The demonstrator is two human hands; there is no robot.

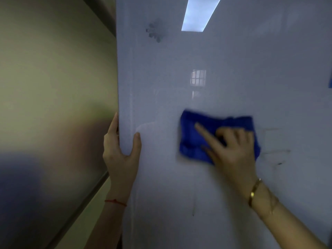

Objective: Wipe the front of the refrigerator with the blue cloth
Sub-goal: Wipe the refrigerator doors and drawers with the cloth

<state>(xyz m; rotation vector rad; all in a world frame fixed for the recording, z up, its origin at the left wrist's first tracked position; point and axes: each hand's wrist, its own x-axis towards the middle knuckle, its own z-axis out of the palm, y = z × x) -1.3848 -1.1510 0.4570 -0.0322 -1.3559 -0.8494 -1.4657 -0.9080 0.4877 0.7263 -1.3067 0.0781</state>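
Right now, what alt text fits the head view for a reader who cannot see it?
The right hand holds a blue cloth against the glossy refrigerator front, while the left hand grips its left edge. A dark smudge sits higher up.

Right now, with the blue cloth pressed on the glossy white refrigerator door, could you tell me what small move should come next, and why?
Probably slide the folded blue cloth up and left under the right hand, toward the dark grey smudge high on the glossy white refrigerator door; it looks unwiped. The left hand grips the door's left edge, steadying it.
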